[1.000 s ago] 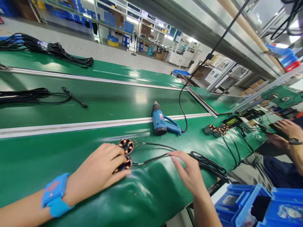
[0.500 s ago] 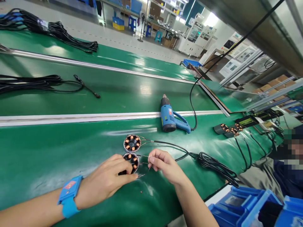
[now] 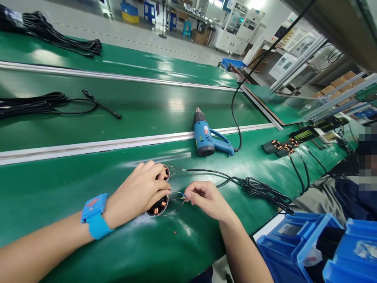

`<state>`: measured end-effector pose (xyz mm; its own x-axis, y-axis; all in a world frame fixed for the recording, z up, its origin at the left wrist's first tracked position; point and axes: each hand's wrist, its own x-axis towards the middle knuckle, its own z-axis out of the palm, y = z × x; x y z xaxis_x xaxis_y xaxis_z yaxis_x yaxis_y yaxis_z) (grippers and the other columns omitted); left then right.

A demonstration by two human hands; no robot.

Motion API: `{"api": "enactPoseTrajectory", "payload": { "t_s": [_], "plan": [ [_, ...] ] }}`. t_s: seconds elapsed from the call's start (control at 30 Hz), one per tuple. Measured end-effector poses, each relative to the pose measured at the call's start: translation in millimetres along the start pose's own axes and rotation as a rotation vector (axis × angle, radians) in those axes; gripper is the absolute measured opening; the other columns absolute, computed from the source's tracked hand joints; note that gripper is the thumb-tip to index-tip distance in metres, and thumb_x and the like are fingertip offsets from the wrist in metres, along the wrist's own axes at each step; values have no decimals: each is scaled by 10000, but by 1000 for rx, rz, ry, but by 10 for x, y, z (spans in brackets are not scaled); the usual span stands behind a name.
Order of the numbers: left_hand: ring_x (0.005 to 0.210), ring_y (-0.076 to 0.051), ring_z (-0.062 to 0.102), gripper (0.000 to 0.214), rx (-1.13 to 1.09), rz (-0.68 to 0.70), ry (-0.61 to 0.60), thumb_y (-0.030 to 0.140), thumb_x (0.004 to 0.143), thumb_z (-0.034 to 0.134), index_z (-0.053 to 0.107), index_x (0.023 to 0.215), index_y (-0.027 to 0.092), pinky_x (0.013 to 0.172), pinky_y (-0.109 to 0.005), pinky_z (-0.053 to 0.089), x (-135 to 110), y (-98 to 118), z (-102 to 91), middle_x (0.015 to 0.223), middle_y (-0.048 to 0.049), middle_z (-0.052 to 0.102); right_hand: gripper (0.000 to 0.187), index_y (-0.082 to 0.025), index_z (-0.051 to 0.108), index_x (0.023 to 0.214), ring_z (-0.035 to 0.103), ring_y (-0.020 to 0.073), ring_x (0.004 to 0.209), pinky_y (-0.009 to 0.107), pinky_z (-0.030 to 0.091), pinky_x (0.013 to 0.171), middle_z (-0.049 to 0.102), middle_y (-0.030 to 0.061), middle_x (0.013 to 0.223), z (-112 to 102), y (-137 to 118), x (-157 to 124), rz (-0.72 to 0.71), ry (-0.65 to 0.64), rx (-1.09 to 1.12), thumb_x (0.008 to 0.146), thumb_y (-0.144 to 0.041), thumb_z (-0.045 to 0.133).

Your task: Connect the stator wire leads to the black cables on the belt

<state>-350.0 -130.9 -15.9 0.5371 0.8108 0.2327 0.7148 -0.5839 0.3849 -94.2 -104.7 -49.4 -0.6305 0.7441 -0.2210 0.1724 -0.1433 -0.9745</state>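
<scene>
Two round motor stators with copper coils lie side by side on the green mat (image 3: 59, 188). My left hand (image 3: 138, 192), a blue wrist strap (image 3: 96, 216) on its wrist, rests over both and presses on the near stator (image 3: 159, 205); the far stator (image 3: 166, 171) peeks out behind the fingers. My right hand (image 3: 203, 196) pinches the thin wire leads (image 3: 176, 194) that run from the near stator. Black cables (image 3: 256, 188) trail from the leads to the right along the mat.
A blue heat gun (image 3: 206, 137) lies behind my hands, its black cord rising to the right. More stators (image 3: 284, 146) and a black device sit at the right, by a seated person. Blue bins (image 3: 324, 251) stand at the lower right. Black cable bundles (image 3: 35, 104) lie on the left belt.
My left hand has slid forward to cover both stators. My right hand went from open above the cable to pinching the wire leads. The camera tilted down slightly.
</scene>
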Motion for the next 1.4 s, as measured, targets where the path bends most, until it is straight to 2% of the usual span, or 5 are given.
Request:
{"api": "enactPoseTrajectory", "payload": {
  "t_s": [0.23,0.63,0.77,1.13,1.4],
  "plan": [
    [856,-207,377,226,-6,85,124,337,976,685,722,839,162,740,-323,243,148,131,-23,911,-62,470,367,-96,686,835,439,82,615,212,339,562,594,35,713,54,-55,-1,-9,38,2,923,-452,668],
    [856,-180,441,316,-168,122,-97,318,1078,523,699,857,177,731,-306,320,265,58,-57,935,-52,505,399,-103,686,852,486,115,675,243,380,624,625,53,760,46,-45,-30,-8,50,-29,926,-494,652],
    [944,-125,546,169,-228,102,-54,376,1003,676,674,1103,239,883,-271,356,197,-26,-21,990,45,624,385,-110,682,857,487,110,684,237,373,625,625,47,770,40,-71,-27,-30,50,-54,956,-479,626],
    [843,-142,491,217,-282,115,-72,306,1086,545,695,957,217,871,-299,323,176,23,30,851,51,640,360,-117,686,856,500,113,691,240,387,630,631,41,770,55,-70,-40,-20,33,-66,959,-458,634],
    [1029,-159,576,253,40,20,116,422,1063,576,610,1132,181,897,-301,379,1,-179,60,1105,8,652,236,-161,715,1036,660,148,1001,260,460,915,718,52,1048,-206,-281,224,-400,404,-445,1063,-330,552]
  ]
}}
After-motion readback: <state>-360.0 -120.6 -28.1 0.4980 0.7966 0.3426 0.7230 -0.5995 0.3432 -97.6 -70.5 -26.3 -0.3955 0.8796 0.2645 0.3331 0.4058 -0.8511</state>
